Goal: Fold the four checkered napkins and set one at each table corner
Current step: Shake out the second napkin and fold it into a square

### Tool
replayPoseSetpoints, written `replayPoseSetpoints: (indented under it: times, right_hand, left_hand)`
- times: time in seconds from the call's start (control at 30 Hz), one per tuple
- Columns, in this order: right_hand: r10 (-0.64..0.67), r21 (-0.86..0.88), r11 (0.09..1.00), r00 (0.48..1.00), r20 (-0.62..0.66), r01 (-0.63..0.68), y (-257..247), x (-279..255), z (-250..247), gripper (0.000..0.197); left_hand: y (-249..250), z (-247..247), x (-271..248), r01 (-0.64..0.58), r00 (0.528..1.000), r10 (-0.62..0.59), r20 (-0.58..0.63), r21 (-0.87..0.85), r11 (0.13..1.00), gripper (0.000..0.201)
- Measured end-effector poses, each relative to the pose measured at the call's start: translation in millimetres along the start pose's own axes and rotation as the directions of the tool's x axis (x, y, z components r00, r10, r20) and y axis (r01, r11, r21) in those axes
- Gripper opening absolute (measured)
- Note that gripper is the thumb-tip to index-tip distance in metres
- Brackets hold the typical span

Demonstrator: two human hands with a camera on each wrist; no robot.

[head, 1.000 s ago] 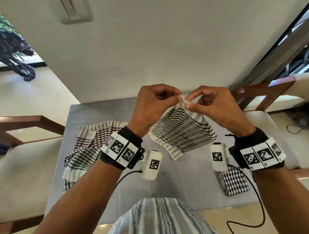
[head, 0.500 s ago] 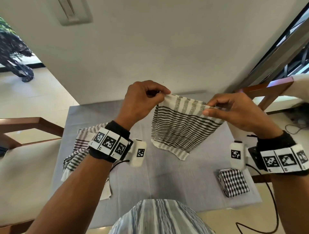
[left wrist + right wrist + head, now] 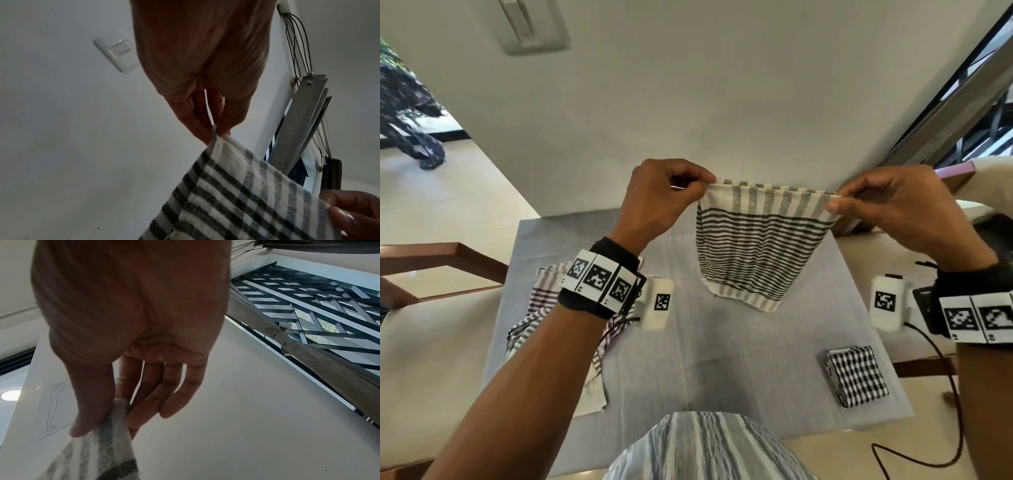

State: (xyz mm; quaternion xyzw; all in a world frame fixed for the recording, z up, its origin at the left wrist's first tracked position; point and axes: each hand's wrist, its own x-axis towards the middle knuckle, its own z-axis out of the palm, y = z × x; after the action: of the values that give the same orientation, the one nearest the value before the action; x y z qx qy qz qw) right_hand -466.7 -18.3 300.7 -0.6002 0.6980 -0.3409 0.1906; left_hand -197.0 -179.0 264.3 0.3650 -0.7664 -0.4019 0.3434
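Note:
A cream napkin with dark stripes [image 3: 758, 246] hangs stretched in the air above the grey table [image 3: 722, 359]. My left hand [image 3: 702, 186] pinches its upper left corner, and my right hand [image 3: 837, 202] pinches the upper right one. The left wrist view shows thumb and finger of the left hand [image 3: 214, 132] closed on the napkin [image 3: 246, 194] corner. In the right wrist view the right hand [image 3: 115, 417] pinches the napkin [image 3: 98, 451] edge. A folded black-and-white checkered napkin [image 3: 858, 375] lies at the table's near right corner. A loose pile of unfolded napkins [image 3: 544, 329] lies at the left.
Wooden chairs with cream seats stand left [image 3: 424, 342] and right [image 3: 962, 178] of the table. A white wall [image 3: 722, 102] rises just behind the table's far edge. A black cable [image 3: 948, 428] trails off the right wrist.
My hands have moved apart, spreading the napkin from a bunched hold to a taut top edge, and it now hangs flat and higher.

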Motion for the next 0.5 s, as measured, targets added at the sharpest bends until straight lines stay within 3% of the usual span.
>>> replayPoseSetpoints:
  times: [0.17,0.33,0.5]
  right_hand:
    - [-0.015,-0.023,1.0,0.99,-0.14,0.012,6.5,33.1,0.8,0.015]
    - [-0.086,-0.03,0.996,0.946,-0.314,0.08,0.9,70.3,-7.4,0.015]
    - [-0.16,-0.061,0.987,0.923,-0.351,0.148,-5.8,77.7,-12.6,0.022]
  left_hand:
    - [2.7,-1.0,32.7,0.004,1.0,-0.004,-0.031,0.0,1.0,0.014]
    - [15.1,-6.6,74.5,-0.021,0.993,0.011,-0.114,-0.09,0.996,0.017]
    - [21.0,-12.6,78.8,-0.036,0.991,0.017,-0.13,-0.144,0.989,0.018]
